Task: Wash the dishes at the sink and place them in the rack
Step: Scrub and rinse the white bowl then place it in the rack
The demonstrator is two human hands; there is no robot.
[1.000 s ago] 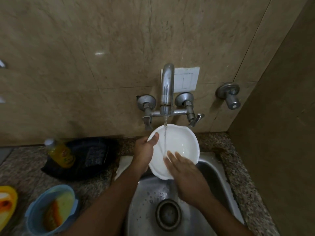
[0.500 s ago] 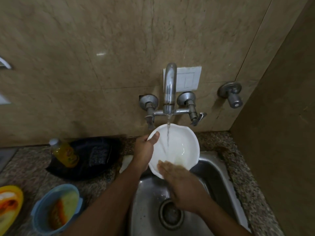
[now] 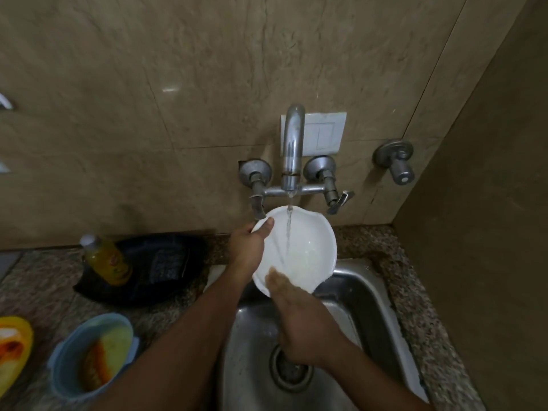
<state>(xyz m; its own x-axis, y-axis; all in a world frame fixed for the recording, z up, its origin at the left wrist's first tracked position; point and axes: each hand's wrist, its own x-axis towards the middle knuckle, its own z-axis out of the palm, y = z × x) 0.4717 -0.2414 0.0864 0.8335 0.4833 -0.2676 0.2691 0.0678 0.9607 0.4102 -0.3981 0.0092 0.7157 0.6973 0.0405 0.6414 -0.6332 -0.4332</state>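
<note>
A white bowl (image 3: 308,250) is tilted toward me over the steel sink (image 3: 367,298), and water from the tap (image 3: 292,149) runs into it. My left hand (image 3: 247,247) grips the bowl's left rim, thumb hooked over the top edge. My right hand (image 3: 299,315) lies across the bowl's lower edge with its fingers pressed flat against the inside. The sink drain (image 3: 289,372) shows just below that hand.
A black pan (image 3: 160,265) with a yellow bottle (image 3: 106,259) in front of it sits on the granite counter to the left. A blue bowl (image 3: 92,354) and a yellow dish (image 3: 14,348), both soiled, stand at the lower left. A wall closes the right side.
My right hand has slid down from the bowl's middle to its lower edge. The left hand and the bowl have stayed where they were.
</note>
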